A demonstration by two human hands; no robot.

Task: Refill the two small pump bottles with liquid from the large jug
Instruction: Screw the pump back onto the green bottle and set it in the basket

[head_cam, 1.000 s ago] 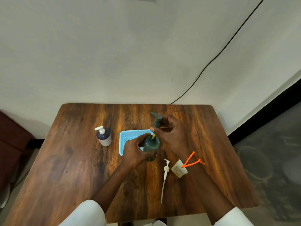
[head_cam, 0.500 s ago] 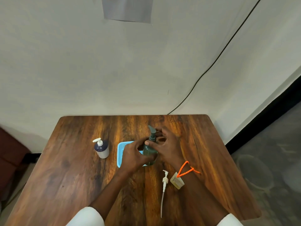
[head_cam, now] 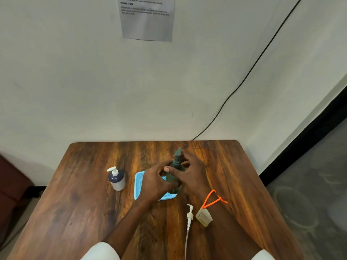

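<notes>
Loose white pump beside blue tray

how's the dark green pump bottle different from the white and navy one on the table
The dark green pump bottle is one dark colour all over; the white and navy pump bottle has a navy top, white base and white pump. The green one is gripped by the left hand and right hand over the blue tray; the other stands untouched, left of the tray. The green one looks taller. Both stand upright with pumps fitted.

Dark green bottle, blue tray, navy-and-white bottle, orange wristband, streaked brown table.
</notes>
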